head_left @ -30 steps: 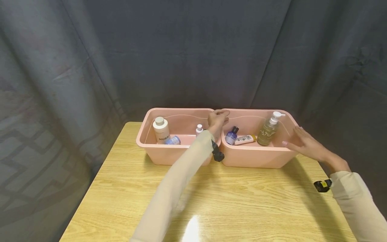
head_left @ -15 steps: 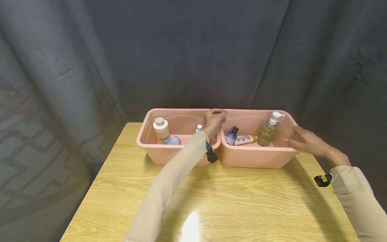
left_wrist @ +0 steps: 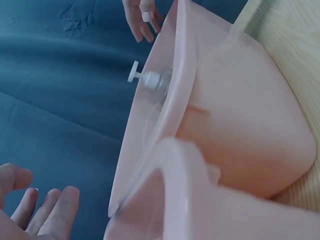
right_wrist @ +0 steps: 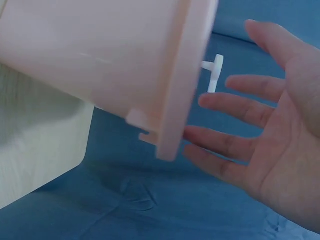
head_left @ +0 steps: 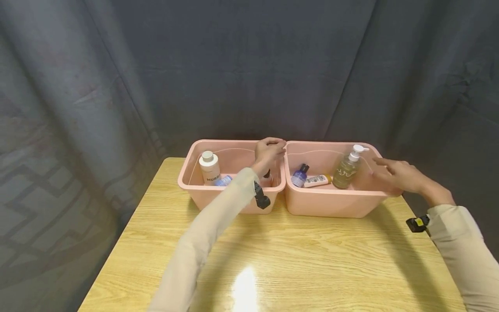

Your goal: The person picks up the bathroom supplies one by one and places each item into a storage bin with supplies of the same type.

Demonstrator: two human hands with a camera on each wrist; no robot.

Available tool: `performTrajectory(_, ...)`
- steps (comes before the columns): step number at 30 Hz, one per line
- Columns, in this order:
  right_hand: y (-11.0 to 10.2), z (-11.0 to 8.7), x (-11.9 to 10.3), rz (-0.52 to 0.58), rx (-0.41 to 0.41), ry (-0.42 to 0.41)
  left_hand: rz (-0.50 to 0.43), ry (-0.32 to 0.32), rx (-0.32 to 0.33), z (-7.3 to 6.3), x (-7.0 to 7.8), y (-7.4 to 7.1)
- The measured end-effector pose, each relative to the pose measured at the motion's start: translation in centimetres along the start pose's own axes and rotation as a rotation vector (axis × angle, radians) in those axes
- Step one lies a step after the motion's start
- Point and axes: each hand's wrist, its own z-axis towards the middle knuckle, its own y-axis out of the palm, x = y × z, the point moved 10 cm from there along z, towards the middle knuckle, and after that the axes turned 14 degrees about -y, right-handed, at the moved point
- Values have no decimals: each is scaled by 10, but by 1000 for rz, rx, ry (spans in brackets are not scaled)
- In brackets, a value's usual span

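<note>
My left hand [head_left: 269,152] is over the right end of the left pink bin [head_left: 212,203], holding nothing, its fingers [left_wrist: 58,212] loosely bent in the left wrist view. Inside that bin stand a white bottle [head_left: 210,171] and a small blue-labelled container [head_left: 223,181] lying beside it. A dark cap [head_left: 267,174] shows partly behind my forearm. My right hand [head_left: 403,175] is at the right end of the right pink bin [head_left: 327,206], fingertips close to the rim and fingers spread. A pump bottle [head_left: 345,172], a squeeze tube [head_left: 317,180] and a blue bottle [head_left: 299,177] are in this bin.
Both bins stand end to end along the far side of a wooden table [head_left: 312,260]. A dark curtain [head_left: 241,69] hangs right behind them and along the left side. A black wrist camera [head_left: 261,197] sits under the left cuff.
My left hand has moved left from the junction of the bins to over the left bin. The white-capped bottle there is now hidden by the arm. My right hand has shifted slightly up and outward.
</note>
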Motion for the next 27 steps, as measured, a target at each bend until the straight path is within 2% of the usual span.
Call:
performTrajectory(6, -4, 6, -3, 44, -30, 24, -13, 10, 0, 0, 6, -19)
performTrajectory(14, -16, 16, -18, 29, 12, -62, 50, 57, -19, -2, 14, -40)
performTrajectory(21, -30, 28, -34, -15, 55, -105, 162, 111, 22, -9, 25, -63)
performTrajectory(27, -43, 38, -47, -89, 137, -165, 322, 204, 24, -16, 38, -70)
